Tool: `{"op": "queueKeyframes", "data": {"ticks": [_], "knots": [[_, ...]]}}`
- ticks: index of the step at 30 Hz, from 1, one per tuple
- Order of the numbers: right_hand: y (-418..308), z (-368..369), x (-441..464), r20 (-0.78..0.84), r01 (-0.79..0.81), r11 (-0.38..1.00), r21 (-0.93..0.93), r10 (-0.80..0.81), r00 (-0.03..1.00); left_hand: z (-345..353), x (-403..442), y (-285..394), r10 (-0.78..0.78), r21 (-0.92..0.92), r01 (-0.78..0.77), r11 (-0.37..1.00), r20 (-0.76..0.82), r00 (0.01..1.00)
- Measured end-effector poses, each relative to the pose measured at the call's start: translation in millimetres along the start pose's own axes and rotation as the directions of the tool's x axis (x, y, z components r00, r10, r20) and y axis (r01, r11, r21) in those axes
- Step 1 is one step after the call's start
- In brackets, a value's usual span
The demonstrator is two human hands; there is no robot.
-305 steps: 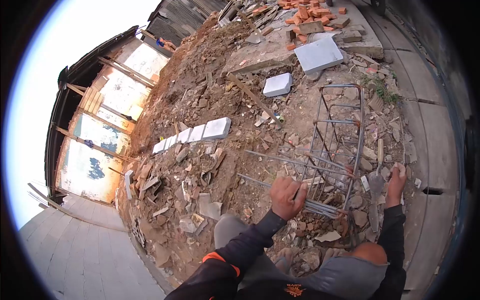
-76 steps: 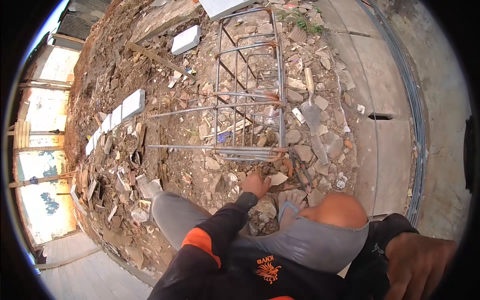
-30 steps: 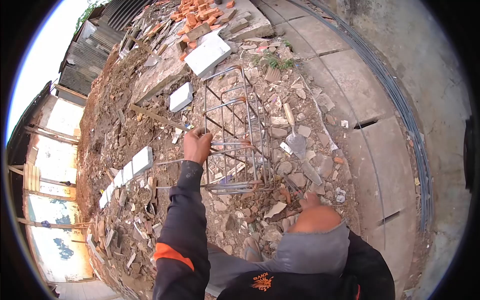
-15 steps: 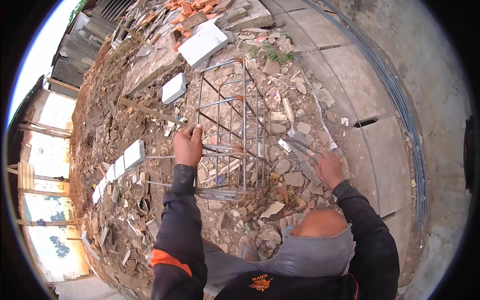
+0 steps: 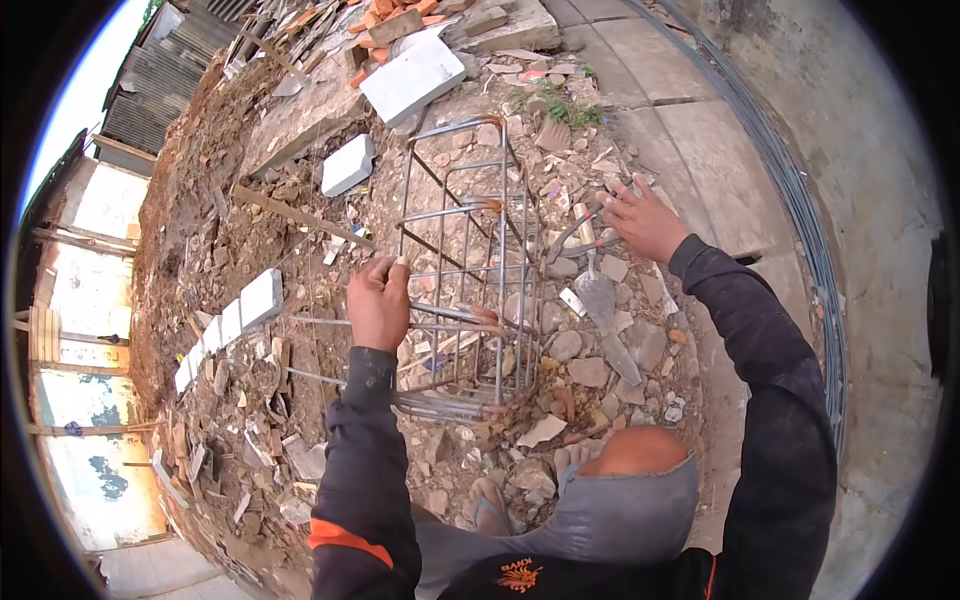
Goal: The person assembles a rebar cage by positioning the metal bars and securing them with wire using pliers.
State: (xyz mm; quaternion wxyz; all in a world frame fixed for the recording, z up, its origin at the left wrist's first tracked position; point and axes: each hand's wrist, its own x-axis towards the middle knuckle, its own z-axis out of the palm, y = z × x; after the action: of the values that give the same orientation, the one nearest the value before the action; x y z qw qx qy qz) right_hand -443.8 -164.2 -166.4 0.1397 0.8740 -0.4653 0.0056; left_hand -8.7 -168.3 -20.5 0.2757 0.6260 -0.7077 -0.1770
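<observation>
A steel rebar cage (image 5: 503, 280) with rusty corners stands over the rubble in front of me. My left hand (image 5: 378, 312) is closed around a bar at the cage's left side. To the right of the cage, my right hand (image 5: 648, 222) grips the handles of a pair of pincers (image 5: 566, 232), which are spread apart. Their head is close to the cage's right-hand bars; whether it touches them I cannot tell. Below the pincers lies a trowel (image 5: 597, 300), its wooden handle partly hidden behind them.
White blocks (image 5: 413, 82) lie left of and beyond the cage, near a pile of orange bricks (image 5: 385, 22). A wooden stick (image 5: 295, 214) slants across the dirt. Long steel rods (image 5: 790, 170) run along the wall at right, over concrete slabs (image 5: 700, 150). Loose stones surround my feet.
My right hand has moved up and forward with the pincers, bringing them near the cage's right side and uncovering the trowel blade. My left hand stays on the cage.
</observation>
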Motion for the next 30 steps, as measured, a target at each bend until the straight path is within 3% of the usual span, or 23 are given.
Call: {"op": "queueKeyframes", "data": {"ticks": [5, 8, 10, 14, 15, 16, 18, 21, 23, 24, 26, 27, 29, 30], "knots": [[15.1, 2.6, 24.2, 0.033, 0.136, 0.99, -0.018, -0.136, 0.99, -4.0, -3.9, 15.2, -0.034, 0.0, 0.034, 0.999, 0.01, 0.999], [23.7, 5.7, 32.5, -0.058, 0.206, 0.975, -0.079, -0.21, 0.976, -0.2, -2.1, 9.1, -0.019, 0.003, 0.019, 1.0, -0.012, 1.0], [23.3, 9.1, 33.6, 0.096, 0.164, 0.981, 0.104, -0.174, 0.98, 1.3, -1.6, 8.6, 0.006, 0.015, -0.005, 1.0, -0.029, 1.0], [4.5, 14.7, 14.9, 0.049, 0.041, 0.993, 0.114, -0.047, 0.998, 2.5, 0.7, 10.6, -0.054, -0.043, 0.054, 0.998, -0.007, 0.998], [-7.8, 12.8, 5.9, 0.194, -0.068, 0.977, 0.201, 0.028, 0.981, 3.1, 0.6, 9.6, -0.064, -0.057, 0.063, 0.996, -0.012, 0.998], [-21.4, 9.9, -4.6, 0.34, -0.186, 0.946, 0.267, 0.088, 0.936, 3.9, 1.4, 7.6, -0.061, -0.059, 0.061, 0.996, -0.011, 0.998], [-68.1, 30.2, -38.5, 0.316, -0.378, 0.774, 0.508, 0.241, 0.918, 5.6, 2.5, 1.2, 0.046, -0.03, -0.047, 0.998, -0.041, 0.998], [-170.0, 54.1, -55.1, 0.538, -0.654, 0.291, 0.698, 0.389, 0.748, 10.4, 4.0, -5.4, 0.083, -0.007, -0.084, 0.996, -0.09, 0.993], [-218.8, 72.6, -57.0, 0.535, -0.682, 0.107, 0.723, 0.537, 0.652, 1.1, 2.3, 6.1, -0.006, -0.023, 0.005, 1.0, -0.028, 1.0], [-218.4, 60.1, -54.1, 0.538, -0.683, 0.099, 0.724, 0.54, 0.648, -1.8, 2.1, 10.5, -0.094, -0.035, 0.095, 0.995, 0.036, 0.995], [-202.9, 20.6, -52.1, 0.663, -0.738, -0.051, 0.673, 0.486, 0.57, 1.4, 1.7, 8.7, -0.081, -0.061, 0.082, 0.995, 0.025, 0.996], [-199.1, 22.7, -55.2, 0.664, -0.74, -0.057, 0.67, 0.491, 0.564, 3.8, 2.0, 7.1, -0.073, -0.093, 0.073, 0.993, 0.005, 0.997], [-182.0, 32.9, -64.3, 0.547, -0.692, 0.192, 0.696, 0.481, 0.685, 5.5, 1.1, 1.0, -0.036, -0.047, 0.036, 0.998, -0.015, 0.999], [-167.6, 40.4, -68.2, 0.547, -0.691, 0.193, 0.696, 0.481, 0.685, 4.8, 0.0, -1.5, -0.007, 0.006, 0.007, 1.0, -0.035, 0.999]]}}
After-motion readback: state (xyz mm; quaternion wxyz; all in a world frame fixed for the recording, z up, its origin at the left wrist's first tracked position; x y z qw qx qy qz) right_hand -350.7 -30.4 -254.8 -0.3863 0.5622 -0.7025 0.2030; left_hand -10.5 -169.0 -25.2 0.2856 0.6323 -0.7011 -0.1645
